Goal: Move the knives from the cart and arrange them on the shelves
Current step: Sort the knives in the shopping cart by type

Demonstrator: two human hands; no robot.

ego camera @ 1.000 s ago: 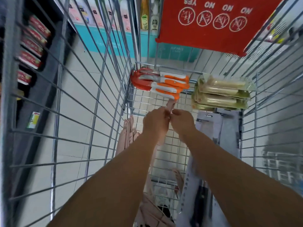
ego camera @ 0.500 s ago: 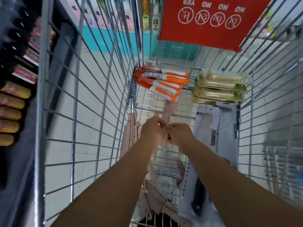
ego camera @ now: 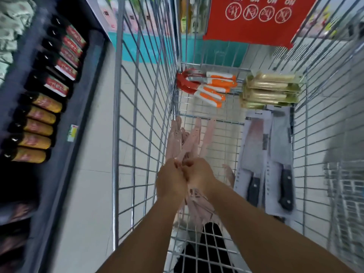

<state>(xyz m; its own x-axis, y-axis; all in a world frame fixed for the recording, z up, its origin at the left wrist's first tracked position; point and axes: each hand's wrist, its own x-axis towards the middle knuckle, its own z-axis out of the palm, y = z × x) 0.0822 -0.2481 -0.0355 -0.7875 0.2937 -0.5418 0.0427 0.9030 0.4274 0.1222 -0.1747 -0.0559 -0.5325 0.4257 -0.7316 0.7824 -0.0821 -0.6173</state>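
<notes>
While the cart [ego camera: 116,134] is standing beside the shelf [ego camera: 65,119], the left hand [ego camera: 171,181] and right hand [ego camera: 199,174] are gripping a bunch of pink knives [ego camera: 189,142] together inside the cart, fingers curled, near its left wall.

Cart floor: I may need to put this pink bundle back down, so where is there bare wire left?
Bare cart floor lies mid-cart, between the orange-handled knives, the pink knives along the left wall and the carded cleavers on the right. The far end, with the green-gold packs, is crowded, as is the stretch under both hands.
</notes>
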